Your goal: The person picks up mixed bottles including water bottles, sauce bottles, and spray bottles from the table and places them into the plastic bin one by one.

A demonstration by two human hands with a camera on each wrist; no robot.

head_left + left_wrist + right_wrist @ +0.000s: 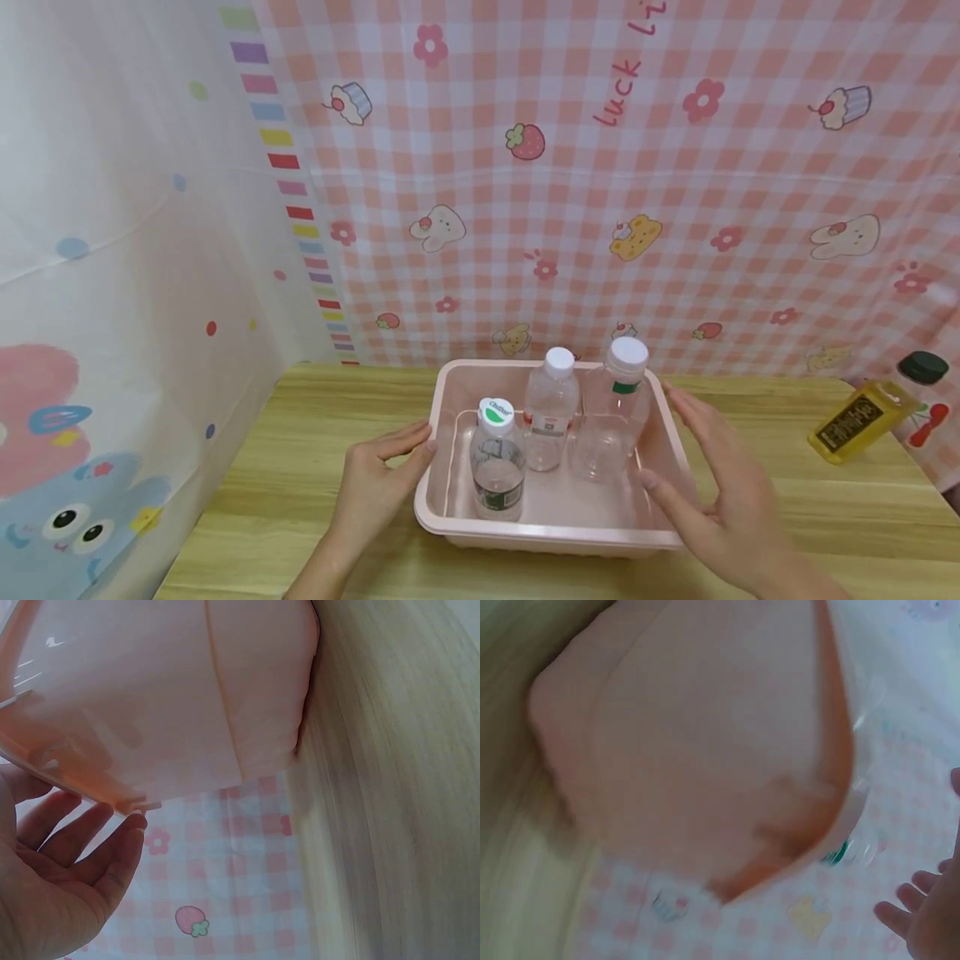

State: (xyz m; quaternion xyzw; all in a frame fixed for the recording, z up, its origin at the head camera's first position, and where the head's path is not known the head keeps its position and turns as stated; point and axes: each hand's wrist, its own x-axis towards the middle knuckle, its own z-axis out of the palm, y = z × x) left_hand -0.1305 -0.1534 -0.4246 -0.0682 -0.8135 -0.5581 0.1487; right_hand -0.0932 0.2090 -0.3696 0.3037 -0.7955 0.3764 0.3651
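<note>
A pale pink plastic basin (566,531) stands on the table with three clear plastic bottles inside. At front left in it is a short bottle (498,471) with a white and green cap, partly filled with clear liquid. Behind it stand a slim white-capped bottle (551,412) and a larger white-capped bottle (611,417). My left hand (381,475) holds the basin's left rim, its fingers (112,859) bent under the lip in the left wrist view. Beside the right rim, my right hand (723,492) is spread, and the right wrist view shows its fingers apart from the basin.
A bottle of yellow oil (862,421) with a dark green cap appears tilted at the table's right end. The wood-grain table (255,500) meets a pink checked cloth (480,175) behind the basin. A white printed cloth (150,275) hangs on the left.
</note>
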